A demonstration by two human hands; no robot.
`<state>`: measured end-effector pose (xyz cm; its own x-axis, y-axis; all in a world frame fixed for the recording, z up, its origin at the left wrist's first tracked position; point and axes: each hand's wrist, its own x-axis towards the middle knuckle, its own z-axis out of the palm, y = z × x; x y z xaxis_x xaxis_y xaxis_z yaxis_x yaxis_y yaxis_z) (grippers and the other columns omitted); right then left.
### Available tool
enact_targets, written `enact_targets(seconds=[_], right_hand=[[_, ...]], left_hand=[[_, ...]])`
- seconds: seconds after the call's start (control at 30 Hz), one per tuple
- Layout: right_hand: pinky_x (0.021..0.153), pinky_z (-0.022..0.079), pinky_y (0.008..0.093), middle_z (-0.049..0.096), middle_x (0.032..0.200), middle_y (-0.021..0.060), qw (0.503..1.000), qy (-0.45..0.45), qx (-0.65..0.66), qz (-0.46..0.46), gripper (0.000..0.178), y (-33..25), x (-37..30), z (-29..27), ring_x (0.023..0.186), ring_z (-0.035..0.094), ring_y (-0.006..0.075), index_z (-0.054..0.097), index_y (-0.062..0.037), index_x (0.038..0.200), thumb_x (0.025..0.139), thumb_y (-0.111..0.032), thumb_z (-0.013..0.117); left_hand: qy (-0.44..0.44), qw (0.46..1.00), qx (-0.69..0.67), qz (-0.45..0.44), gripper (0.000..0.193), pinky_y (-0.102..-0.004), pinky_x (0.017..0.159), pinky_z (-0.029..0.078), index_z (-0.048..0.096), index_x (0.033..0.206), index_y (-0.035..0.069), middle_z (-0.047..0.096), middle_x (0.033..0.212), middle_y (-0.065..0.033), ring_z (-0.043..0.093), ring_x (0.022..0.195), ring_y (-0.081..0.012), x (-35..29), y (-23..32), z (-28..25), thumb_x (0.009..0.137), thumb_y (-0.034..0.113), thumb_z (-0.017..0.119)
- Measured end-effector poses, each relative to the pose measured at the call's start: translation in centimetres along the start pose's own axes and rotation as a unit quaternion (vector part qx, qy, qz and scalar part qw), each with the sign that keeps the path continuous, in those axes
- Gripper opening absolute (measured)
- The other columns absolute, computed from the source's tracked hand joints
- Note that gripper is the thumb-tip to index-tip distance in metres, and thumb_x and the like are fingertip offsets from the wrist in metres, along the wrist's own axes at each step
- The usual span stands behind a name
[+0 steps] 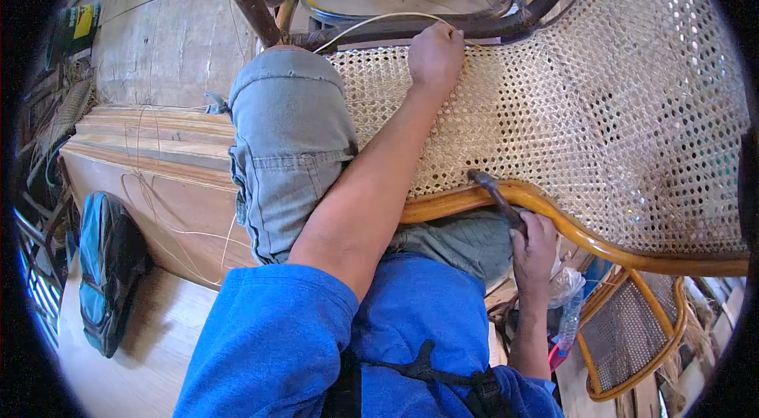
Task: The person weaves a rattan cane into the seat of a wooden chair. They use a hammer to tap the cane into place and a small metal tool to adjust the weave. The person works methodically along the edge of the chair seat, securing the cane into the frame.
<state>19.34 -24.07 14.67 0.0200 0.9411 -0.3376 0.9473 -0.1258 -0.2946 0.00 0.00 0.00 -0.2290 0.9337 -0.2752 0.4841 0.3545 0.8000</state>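
Blue sleeve [269,331] foremost, left hand [436,61] pinches a cane strand [395,15] by the woven panel [545,118], probably light, springy, best held near its end; right hand [535,248] grips a dark hammer-like tool [498,195].

Bright | glare on cane weave [573,122] | shadow beside backpack [98,274] | curved edges, black corners

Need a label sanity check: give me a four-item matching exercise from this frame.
1 backpack
2 hammer-like tool
3 cane strand
4 rattan rail

A arched, pale, at the left hand
B glossy orange-brown, along the woven cane panel's near edge
C blue and black, far left
D dark, in the right hand

Pairs: 1-C, 2-D, 3-A, 4-B
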Motion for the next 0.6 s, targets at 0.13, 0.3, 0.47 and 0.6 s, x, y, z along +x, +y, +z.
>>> enact_targets(seconds=[0.13,0.3,0.47,0.6], right_hand=[[0.084,0.044,0.0401,0.055,0.097,0.0153,0.995,-0.082,0.048,0.032,0.022,-1.6,1.2,-2.8,0.092,0.055,0.0341,0.058,-0.0041,0.094,0.074,-0.009,0.064],[0.087,0.042,0.0386,0.054,0.096,0.0161,0.985,-0.134,0.107,0.002,0.028,-3.0,3.4,-3.3,0.097,0.053,0.033,0.054,-0.0032,0.097,0.073,-0.012,0.067],[0.078,0.044,0.0429,0.056,0.095,0.0167,0.985,-0.139,-0.063,-0.076,0.029,-2.8,1.8,-0.4,0.092,0.053,0.0359,0.056,-0.0039,0.1,0.077,-0.018,0.066],[0.06,0.046,0.0366,0.055,0.074,0.0138,0.995,-0.041,0.064,-0.062,0.021,-3.7,3.9,-2.7,0.065,0.056,0.0288,0.054,-0.0023,0.102,0.087,-0.017,0.055]], left_hand=[[-0.006,1.0,0.008,0.005,0.027,-0.0452,0.077,0.048,0.067,0.084,0.002,0.064,0.086,-0.0223,0.062,0.084,-0.0378,0.0,0.4,0.5,0.08,0.027,0.058],[-0.025,0.999,0.023,-0.03,0.025,-0.0462,0.077,0.049,0.066,0.083,0.002,0.064,0.085,-0.0227,0.062,0.083,-0.0386,-0.4,0.8,0.9,0.08,0.025,0.057],[-0.04,0.998,0.031,-0.047,0.024,-0.0461,0.078,0.049,0.065,0.088,0.004,0.064,0.088,-0.023,0.062,0.086,-0.0391,-0.3,0.9,0.7,0.081,0.025,0.057],[-0.035,0.997,0.025,-0.069,0.023,-0.0462,0.078,0.049,0.065,0.087,0.004,0.064,0.089,-0.0227,0.062,0.086,-0.0387,-0.6,1.0,0.8,0.081,0.024,0.057]])
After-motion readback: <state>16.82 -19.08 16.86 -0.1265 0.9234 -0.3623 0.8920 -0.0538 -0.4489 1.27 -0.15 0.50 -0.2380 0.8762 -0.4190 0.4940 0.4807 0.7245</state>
